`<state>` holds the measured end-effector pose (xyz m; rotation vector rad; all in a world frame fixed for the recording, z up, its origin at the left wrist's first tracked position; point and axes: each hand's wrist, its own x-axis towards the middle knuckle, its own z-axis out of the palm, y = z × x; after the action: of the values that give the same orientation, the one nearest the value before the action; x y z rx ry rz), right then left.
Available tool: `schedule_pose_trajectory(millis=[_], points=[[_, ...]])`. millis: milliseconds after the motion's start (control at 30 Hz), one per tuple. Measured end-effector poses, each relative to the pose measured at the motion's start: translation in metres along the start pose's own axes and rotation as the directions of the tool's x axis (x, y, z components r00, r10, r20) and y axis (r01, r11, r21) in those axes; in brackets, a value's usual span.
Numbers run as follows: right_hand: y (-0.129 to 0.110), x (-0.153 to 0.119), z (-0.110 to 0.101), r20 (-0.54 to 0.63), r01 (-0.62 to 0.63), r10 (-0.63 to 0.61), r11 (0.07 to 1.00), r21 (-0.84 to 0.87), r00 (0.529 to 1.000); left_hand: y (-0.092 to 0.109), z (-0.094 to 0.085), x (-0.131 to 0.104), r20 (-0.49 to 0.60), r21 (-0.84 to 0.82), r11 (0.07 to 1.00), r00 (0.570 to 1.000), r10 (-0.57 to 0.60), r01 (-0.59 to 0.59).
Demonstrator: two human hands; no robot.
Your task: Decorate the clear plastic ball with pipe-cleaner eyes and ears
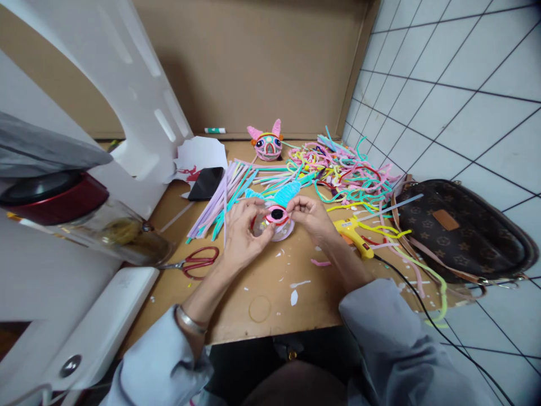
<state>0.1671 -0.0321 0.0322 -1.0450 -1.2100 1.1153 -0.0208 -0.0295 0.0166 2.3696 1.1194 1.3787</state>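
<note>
My left hand (245, 228) is curled around a clear round craft figure (282, 232), gripping its left side. Two light-blue fuzzy ears (287, 193) rise from the figure's top. On its front sits an eye (277, 214) with a black middle and pink-red rings. At the eye's right edge, my right hand (311, 217) pinches with thumb and forefinger; whatever is between those fingertips is too small to make out. Farther back stands a similar figure (268, 148) with pink ears and two eyes.
Pipe cleaners (215, 197) lie in rows behind my hands, with a tangled pile (346, 169) at back right. A yellow glue gun (355, 234) with a black cord and a brown bag (465, 231) are right. Left are red-handled scissors (198, 262), a phone (207, 183) and a glass bottle (122, 231).
</note>
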Motion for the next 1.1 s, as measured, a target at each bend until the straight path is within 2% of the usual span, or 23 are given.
schedule_pose_trajectory(millis=[1100], points=[[-0.0007, 0.0004, 0.0001, -0.007, -0.018, 0.018, 1.0, 0.015, 1.0, -0.0021, 0.0012, 0.0, 0.005, -0.026, 1.0, 1.0, -0.006, 0.006]])
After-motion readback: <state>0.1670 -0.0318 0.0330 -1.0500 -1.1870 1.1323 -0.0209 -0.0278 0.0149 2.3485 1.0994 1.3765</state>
